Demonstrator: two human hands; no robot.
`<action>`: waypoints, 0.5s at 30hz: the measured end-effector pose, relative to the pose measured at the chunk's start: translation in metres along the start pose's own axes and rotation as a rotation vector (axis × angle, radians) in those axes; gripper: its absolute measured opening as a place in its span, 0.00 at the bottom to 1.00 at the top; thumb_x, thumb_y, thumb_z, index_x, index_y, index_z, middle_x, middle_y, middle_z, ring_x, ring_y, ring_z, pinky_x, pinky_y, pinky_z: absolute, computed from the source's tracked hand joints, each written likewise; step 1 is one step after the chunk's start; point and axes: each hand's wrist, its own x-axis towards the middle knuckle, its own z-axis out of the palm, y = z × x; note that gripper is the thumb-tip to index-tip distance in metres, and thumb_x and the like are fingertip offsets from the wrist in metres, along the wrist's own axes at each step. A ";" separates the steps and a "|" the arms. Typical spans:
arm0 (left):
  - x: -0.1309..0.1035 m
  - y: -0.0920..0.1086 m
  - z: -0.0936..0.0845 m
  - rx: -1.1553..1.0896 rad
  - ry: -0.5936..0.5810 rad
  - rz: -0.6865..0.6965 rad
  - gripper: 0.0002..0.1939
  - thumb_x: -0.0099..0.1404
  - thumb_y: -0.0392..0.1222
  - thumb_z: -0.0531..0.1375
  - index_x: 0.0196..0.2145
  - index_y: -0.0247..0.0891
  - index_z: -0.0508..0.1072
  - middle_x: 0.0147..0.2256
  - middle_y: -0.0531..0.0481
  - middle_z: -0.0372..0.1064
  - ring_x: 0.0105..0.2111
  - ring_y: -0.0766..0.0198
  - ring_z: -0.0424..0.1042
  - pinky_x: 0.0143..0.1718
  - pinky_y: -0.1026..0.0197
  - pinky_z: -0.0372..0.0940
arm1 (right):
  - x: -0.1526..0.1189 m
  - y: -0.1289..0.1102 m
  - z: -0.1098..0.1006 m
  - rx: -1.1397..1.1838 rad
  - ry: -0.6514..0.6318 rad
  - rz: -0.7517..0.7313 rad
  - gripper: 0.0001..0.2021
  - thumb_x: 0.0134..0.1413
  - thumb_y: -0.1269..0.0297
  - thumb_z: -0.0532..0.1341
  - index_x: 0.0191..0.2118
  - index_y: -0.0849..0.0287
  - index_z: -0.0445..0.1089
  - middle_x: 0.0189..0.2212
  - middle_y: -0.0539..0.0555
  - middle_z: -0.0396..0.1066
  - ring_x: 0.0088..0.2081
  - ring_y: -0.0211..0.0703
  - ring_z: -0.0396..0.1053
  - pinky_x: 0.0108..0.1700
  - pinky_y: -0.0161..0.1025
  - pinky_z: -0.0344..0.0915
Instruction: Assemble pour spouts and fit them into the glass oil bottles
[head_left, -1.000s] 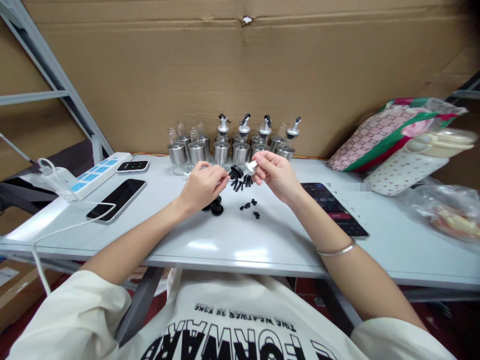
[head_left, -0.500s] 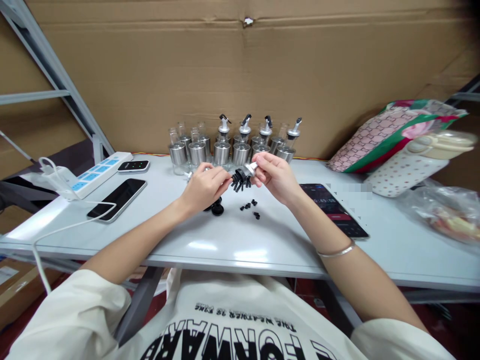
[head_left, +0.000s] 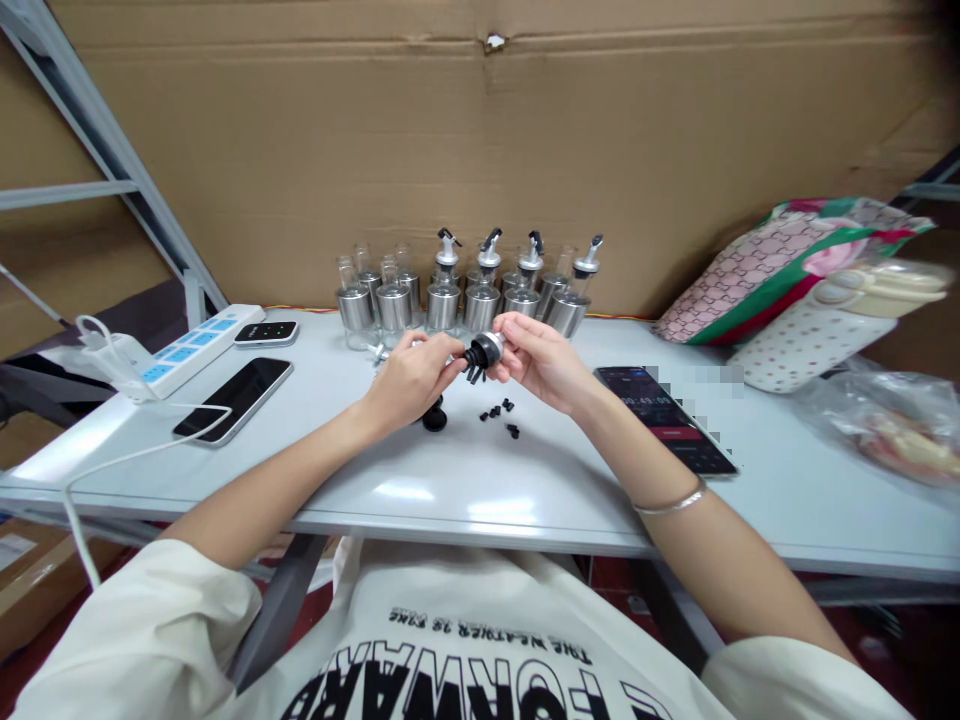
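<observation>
Between my hands is a bottle pourer (head_left: 487, 349), silver at one end with a ribbed black stopper at the other. My right hand (head_left: 541, 362) pinches its silver end. My left hand (head_left: 417, 378) has its fingertips closed at the black stopper end; the exact contact is partly hidden. Below on the table lie black caps (head_left: 434, 416), partly behind my left hand, and several small black pieces (head_left: 495, 411). Behind my hands stand several glass-and-steel bottles (head_left: 481, 306), some topped with silver pourers (head_left: 490, 250). A silver part (head_left: 379, 353) shows just beyond my left hand.
At left are a white power strip (head_left: 202, 345), a small device (head_left: 267, 333) and a phone (head_left: 236, 400) with a white cable. On the right lie a phone showing a timer (head_left: 667, 420), a spotted flask (head_left: 817, 335), a patterned bag (head_left: 750, 270) and a plastic bag (head_left: 892, 420).
The pourer has turned slightly between my hands, so more of its round dark collar shows. Both hands have stayed in nearly the same place.
</observation>
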 end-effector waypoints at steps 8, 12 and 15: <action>-0.002 0.000 0.001 -0.263 -0.040 0.011 0.05 0.73 0.41 0.44 0.40 0.39 0.56 0.40 0.44 0.68 0.35 0.64 0.70 0.36 0.60 0.64 | -0.003 -0.002 0.004 0.023 -0.054 0.038 0.17 0.48 0.54 0.69 0.33 0.58 0.62 0.13 0.40 0.59 0.20 0.34 0.65 0.29 0.34 0.64; 0.000 0.003 0.000 -0.345 -0.042 0.032 0.04 0.72 0.41 0.44 0.41 0.40 0.55 0.44 0.42 0.65 0.38 0.64 0.70 0.37 0.60 0.65 | -0.001 0.003 0.004 -0.001 -0.079 0.058 0.18 0.48 0.52 0.68 0.32 0.58 0.62 0.13 0.41 0.60 0.20 0.34 0.65 0.29 0.34 0.66; 0.001 0.005 -0.002 -0.341 -0.027 0.048 0.03 0.72 0.41 0.45 0.41 0.40 0.54 0.44 0.41 0.64 0.41 0.63 0.69 0.38 0.59 0.65 | 0.000 0.006 0.003 -0.017 -0.079 0.065 0.18 0.47 0.51 0.68 0.32 0.58 0.62 0.14 0.41 0.60 0.19 0.33 0.63 0.30 0.35 0.66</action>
